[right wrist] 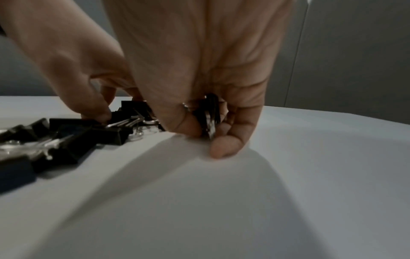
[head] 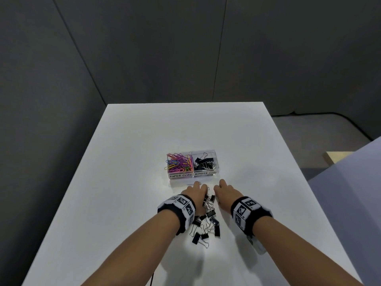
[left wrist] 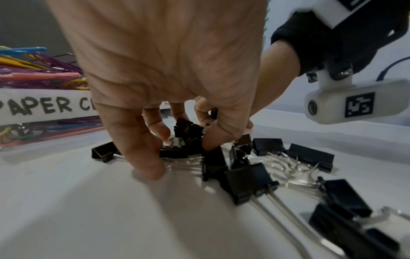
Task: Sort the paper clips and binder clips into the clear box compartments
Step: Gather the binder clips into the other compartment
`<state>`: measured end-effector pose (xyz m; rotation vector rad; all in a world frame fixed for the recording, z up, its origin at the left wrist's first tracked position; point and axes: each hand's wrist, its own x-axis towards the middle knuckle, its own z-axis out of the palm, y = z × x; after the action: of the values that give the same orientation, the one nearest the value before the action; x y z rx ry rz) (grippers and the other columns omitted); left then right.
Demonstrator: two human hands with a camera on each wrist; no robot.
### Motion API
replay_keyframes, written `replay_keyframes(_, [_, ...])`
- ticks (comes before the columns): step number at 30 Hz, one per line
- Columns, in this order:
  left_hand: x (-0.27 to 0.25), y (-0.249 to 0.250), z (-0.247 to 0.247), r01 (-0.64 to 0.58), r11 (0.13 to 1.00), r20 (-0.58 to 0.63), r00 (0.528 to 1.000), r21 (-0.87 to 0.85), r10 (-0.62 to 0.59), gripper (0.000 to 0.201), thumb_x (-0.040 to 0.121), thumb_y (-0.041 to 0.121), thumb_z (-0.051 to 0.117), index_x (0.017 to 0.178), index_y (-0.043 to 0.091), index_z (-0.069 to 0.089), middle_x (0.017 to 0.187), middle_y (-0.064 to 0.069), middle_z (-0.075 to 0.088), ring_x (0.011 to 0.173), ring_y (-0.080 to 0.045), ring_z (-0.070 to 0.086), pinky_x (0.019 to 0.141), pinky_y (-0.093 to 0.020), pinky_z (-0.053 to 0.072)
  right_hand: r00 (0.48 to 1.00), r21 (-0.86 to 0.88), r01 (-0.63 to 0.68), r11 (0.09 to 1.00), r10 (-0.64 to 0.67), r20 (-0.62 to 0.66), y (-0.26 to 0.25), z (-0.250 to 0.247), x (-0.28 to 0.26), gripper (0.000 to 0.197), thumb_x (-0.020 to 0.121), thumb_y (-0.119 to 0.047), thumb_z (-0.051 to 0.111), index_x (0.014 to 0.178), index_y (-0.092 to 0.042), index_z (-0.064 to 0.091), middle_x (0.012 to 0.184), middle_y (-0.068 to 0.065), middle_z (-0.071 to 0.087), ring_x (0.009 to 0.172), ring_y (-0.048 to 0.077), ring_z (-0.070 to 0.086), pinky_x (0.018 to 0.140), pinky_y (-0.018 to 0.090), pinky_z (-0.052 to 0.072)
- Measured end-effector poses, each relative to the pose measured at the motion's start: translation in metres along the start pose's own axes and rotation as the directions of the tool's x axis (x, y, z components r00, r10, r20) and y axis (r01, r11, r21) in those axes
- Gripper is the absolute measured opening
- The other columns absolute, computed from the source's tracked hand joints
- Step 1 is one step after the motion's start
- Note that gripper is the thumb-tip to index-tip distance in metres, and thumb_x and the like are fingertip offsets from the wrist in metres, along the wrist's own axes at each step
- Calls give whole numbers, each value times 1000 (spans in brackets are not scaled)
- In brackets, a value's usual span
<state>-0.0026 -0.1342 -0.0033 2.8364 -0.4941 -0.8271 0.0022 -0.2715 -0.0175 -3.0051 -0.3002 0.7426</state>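
Note:
The clear box [head: 192, 176] stands mid-table, coloured paper clips [head: 178, 162] in its left compartment and black binder clips [head: 205, 163] in its right one. A loose pile of black binder clips [head: 206, 223] lies on the white table just in front of the box. My left hand [head: 194, 193] is down on the far end of the pile, fingers curled round several binder clips [left wrist: 186, 133]. My right hand [head: 224, 191] sits beside it, fingers curled round a binder clip [right wrist: 209, 117] held in the palm, fingertips touching the table.
The white table [head: 123, 182] has bare surface on all sides of the box and pile. Grey wall panels stand behind it. A pale bench or box edge [head: 338, 157] shows off the table's right side.

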Motion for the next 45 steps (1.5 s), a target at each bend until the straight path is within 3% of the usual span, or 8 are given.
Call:
replay_keyframes(7, [-1,-1,-1,-19,993,-35,999,-113,15,47,77,16,66,116,12,38,123,-10,45,110,-30,47,87,-39,46,998,228,45,973,-34,-53,14,-4,-2,17,94,-8,40,94,-3,56,114,17,50,77,21,46,70,30,37])
replay_keyframes(13, [-6,-6,-3,-13,964,-36,999,-267,4,43,82,7,58,118,14,37,115,-13,54,105,-30,50,81,-35,45,993,363,-28,932,68,-98,15,-2,-11,24,92,-11,41,97,0,62,97,13,54,83,25,53,73,30,40])
replay_keyframes(17, [-8,-11,0,-5,949,-42,999,-316,-9,43,84,6,54,119,20,33,105,-12,47,79,-28,53,70,-32,44,995,420,7,907,35,-91,8,-3,-9,25,94,-20,51,114,-6,57,107,10,58,96,25,58,81,30,44])
replay_keyframes(21, [-9,-14,2,-39,938,-78,997,-344,13,46,87,7,54,124,22,32,97,-14,57,78,-27,51,71,-38,47,997,345,26,938,3,-83,-2,-2,-5,33,93,-21,55,123,-8,52,123,11,56,109,27,58,93,34,47])
replay_keyframes(27, [-12,-20,3,-109,951,-89,992,-290,87,45,86,16,60,127,22,44,128,-5,44,110,-23,52,93,-34,47,997,288,-13,958,35,-70,-5,2,-5,22,94,-21,51,107,-4,55,115,14,55,100,31,59,82,35,45])
replay_keyframes(32, [-9,-10,9,-69,980,-56,997,-188,60,52,84,32,65,130,23,42,132,-6,40,122,-25,43,101,-38,42,996,331,-80,940,91,-20,0,5,-5,21,93,-18,52,106,-2,53,122,16,46,80,23,49,76,33,41])
replay_keyframes(41, [-6,3,6,-41,977,-24,999,-207,37,39,81,15,64,115,17,47,123,-9,46,110,-31,52,88,-36,44,994,354,-112,929,107,36,3,5,-15,3,91,-10,51,93,-11,49,108,15,53,81,19,47,62,25,36])
replay_keyframes(45, [-10,4,5,-103,975,-34,995,-199,98,31,79,9,60,105,17,45,117,-8,48,95,-28,51,78,-34,42,991,300,-125,946,101,93,-1,2,-17,8,94,-8,43,89,-13,40,100,9,34,77,23,48,57,27,39])
